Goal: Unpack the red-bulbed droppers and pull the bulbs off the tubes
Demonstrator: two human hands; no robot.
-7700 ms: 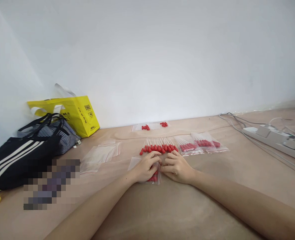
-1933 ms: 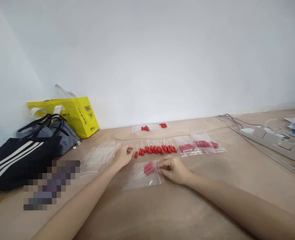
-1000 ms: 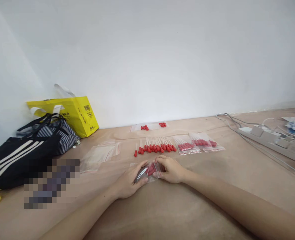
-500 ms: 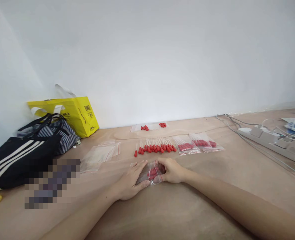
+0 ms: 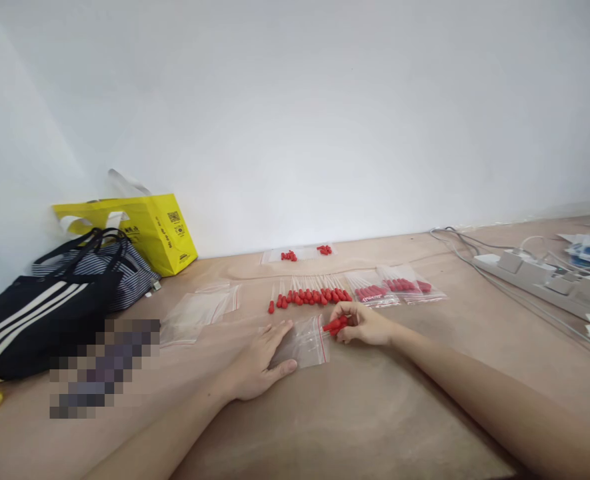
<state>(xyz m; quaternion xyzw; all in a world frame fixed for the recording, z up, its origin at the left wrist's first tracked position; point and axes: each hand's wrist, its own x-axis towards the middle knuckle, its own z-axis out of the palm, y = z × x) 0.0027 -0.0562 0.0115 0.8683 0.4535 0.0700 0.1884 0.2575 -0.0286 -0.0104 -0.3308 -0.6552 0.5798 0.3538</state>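
Observation:
My left hand [image 5: 259, 357] lies flat with fingers stretched out, pressing the left part of a clear zip bag [image 5: 305, 341] on the table. My right hand [image 5: 363, 323] is closed in a pinch on a small bunch of red-bulb droppers [image 5: 335, 325] just right of the bag's mouth. Behind them a row of loose red-bulb droppers [image 5: 309, 297] lies side by side. Two filled zip bags [image 5: 392, 291] rest to the right of that row.
Empty zip bags [image 5: 199, 310] lie at the left. A yellow bag [image 5: 147, 227] and a black striped bag [image 5: 49, 300] stand at the far left. Small red caps [image 5: 305, 253] sit by the wall. A power strip [image 5: 545, 283] with cables lies at the right.
My right hand has drawn the red-bulb droppers rightward, out past the bag's mouth. The bag now looks flat and empty under my left hand, which has barely shifted.

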